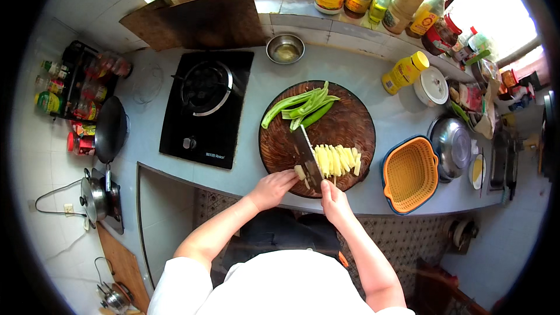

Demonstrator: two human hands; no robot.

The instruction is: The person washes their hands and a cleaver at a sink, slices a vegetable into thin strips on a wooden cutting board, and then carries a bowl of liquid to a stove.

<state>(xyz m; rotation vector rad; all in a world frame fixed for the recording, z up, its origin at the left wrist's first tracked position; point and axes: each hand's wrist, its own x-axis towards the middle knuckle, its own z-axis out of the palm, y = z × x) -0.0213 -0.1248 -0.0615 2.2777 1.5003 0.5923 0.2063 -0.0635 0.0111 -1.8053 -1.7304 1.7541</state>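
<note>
My right hand [336,203] grips the handle of a cleaver [307,157], whose broad blade points away from me over a round wooden chopping board [356,118]. Left of the blade, the fingertips of my left hand [272,189] press on a small pale yellow vegetable piece [300,172]. Thin slices lie between that piece and the steel. A row of pale yellow cut strips [336,160], perhaps potato, lies just right of the cleaver. Farther back on the board are several long green peppers [306,105], some apparently split open.
A black gas hob [201,140] is set into the counter at left, with a metal bowl [285,49] behind the board. At right stand an orange basket [411,175], an upturned metal basin [453,146], a yellow bottle [404,73] and a lidded white container [432,86]. Bottles line the windowsill.
</note>
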